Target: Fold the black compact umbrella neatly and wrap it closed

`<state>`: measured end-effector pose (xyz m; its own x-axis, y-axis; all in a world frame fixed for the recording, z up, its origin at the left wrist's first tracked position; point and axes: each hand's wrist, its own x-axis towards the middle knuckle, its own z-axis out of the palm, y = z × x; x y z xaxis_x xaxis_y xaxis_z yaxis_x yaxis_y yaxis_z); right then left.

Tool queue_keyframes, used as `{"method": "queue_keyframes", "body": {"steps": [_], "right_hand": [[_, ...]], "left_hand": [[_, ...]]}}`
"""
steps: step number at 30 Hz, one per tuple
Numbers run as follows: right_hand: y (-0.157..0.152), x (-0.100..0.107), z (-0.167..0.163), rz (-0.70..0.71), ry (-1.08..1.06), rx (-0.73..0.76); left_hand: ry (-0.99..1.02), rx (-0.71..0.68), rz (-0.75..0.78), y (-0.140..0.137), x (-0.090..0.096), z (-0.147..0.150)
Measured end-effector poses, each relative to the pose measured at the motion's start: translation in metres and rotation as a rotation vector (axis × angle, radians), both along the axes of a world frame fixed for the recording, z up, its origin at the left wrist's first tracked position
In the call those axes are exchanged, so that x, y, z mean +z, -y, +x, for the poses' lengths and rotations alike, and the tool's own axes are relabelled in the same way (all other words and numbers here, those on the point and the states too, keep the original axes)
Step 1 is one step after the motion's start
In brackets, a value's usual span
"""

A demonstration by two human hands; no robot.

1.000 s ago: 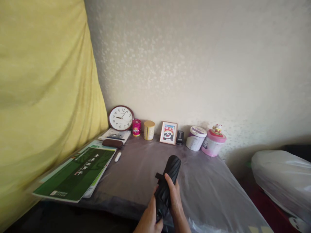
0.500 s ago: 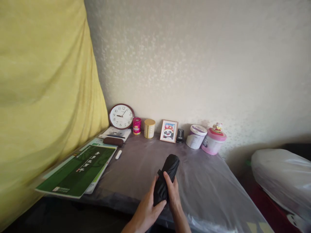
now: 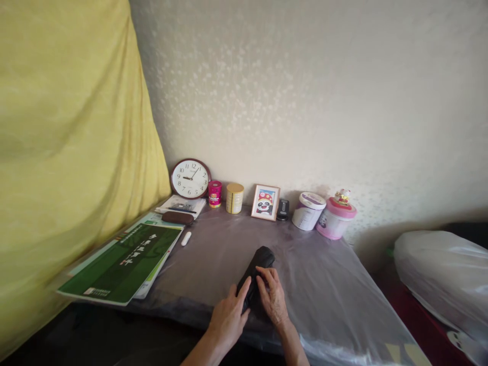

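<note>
Now lower, the black umbrella [image 3: 252,267]

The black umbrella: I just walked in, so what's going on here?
A person's left hand holds the near end of a folded black umbrella over the near half of the table, while the right hand touches its right side. Beyond, a clock and a framed picture stand by the wall; a green book lies to the left.

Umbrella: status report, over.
Left hand holding umbrella, right hand touching it. Umbrella folded, far end angled right. Frame stands beyond, not touching.
</note>
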<state>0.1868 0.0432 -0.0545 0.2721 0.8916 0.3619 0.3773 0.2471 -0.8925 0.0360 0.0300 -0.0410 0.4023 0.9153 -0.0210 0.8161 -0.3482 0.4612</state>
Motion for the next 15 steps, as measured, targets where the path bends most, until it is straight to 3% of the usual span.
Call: {"method": "queue_keyframes", "body": {"steps": [4,9,15], "right_hand": [[0.006,0.001,0.005,0.016,-0.109,0.038],[0.02,0.001,0.012,-0.079,-0.301,0.134],[0.017,0.006,0.008,-0.09,-0.346,0.218]], "left_hand": [[-0.059,-0.017,0.011,0.0,0.0,0.0],[-0.118,-0.034,0.004,-0.001,0.005,0.0],[-0.254,-0.033,0.053,0.001,0.006,0.005]]}}
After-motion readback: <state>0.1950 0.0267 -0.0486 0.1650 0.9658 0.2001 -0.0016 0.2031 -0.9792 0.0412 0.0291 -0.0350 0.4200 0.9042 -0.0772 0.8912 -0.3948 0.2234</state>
